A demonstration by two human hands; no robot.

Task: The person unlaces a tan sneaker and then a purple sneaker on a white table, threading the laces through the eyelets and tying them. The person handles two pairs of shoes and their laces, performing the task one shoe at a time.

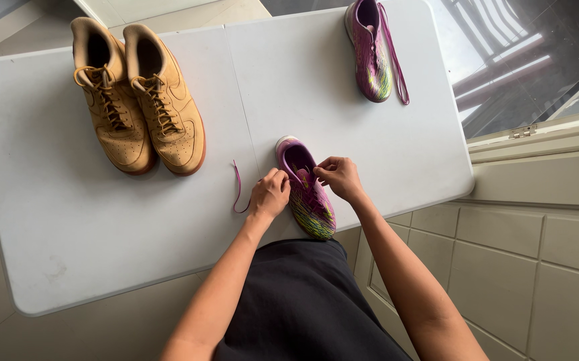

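Evidently both hands work the purple shoe (307, 190) at the table's (48, 227) near edge: left hand (270, 194) and right hand (340, 177) pinch its lace (237, 190), steadying it. A tan pair (137, 97) sits far left.

The shoe (308, 190) under my fingers is purple with streaks of yellow-green and darker lines running toward its toe, and its inside is dark purple. Its lace (238, 189) is magenta. The second shoe (370, 50) at the far edge carries the same purple and yellow-green streaking, with a magenta lace too. The pair of boots (139, 97) is plain tan all over, with tan laces and reddish-brown soles. The table (68, 220) is white. My skirt (303, 301) is black.
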